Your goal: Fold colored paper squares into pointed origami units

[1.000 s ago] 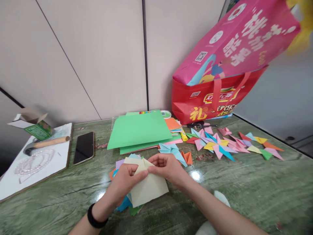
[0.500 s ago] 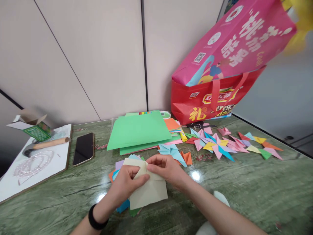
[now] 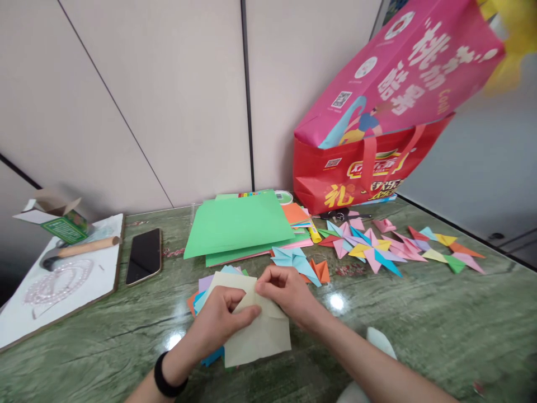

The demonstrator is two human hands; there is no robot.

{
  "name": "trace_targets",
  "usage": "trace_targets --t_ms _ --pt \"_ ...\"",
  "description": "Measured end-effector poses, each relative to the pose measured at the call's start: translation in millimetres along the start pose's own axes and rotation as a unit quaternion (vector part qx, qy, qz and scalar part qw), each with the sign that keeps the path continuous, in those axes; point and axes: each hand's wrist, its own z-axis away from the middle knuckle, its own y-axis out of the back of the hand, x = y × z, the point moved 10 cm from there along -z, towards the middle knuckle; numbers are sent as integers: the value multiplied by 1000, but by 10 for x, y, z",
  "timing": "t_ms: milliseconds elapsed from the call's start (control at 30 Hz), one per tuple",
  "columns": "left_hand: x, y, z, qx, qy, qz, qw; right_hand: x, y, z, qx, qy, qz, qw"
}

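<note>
While a tool (image 3: pixel 94 244) and beads (image 3: pixel 59 282) lie on the white board (image 3: pixel 103 282) at far left, a phone (image 3: pixel 144 256) rests just beside it on the tabletop (image 3: pixel 419 319). The left hand (image 3: pixel 235 313) pinches the cream paper (image 3: pixel 262 338), which is over coloured sheets (image 3: pixel 205 282) and in front of a green stack (image 3: pixel 239 224). The right hand (image 3: pixel 279 294) grips the same paper near its top edge, thumb against fingers. Just behind that hand sits a blue piece (image 3: pixel 291 260), then an orange piece (image 3: pixel 321 271); farther right, folded pieces (image 3: pixel 373 246) spread before a red bag (image 3: pixel 323 182).
</note>
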Motion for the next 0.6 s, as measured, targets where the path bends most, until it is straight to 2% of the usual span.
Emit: trace_targets --t_ms 167,267,467,600 --pt "-47 95 0 45 16 53 997 -8 -82 -24 -46 15 1 999" --pt "-52 162 15 78 19 74 994 -26 -68 -36 -39 30 34 998" --pt "-82 134 6 64 29 85 994 -39 -26 -17 -13 21 57 998" --pt "-130 131 -7 65 32 89 993 -61 -18 -17 -14 41 61 997"
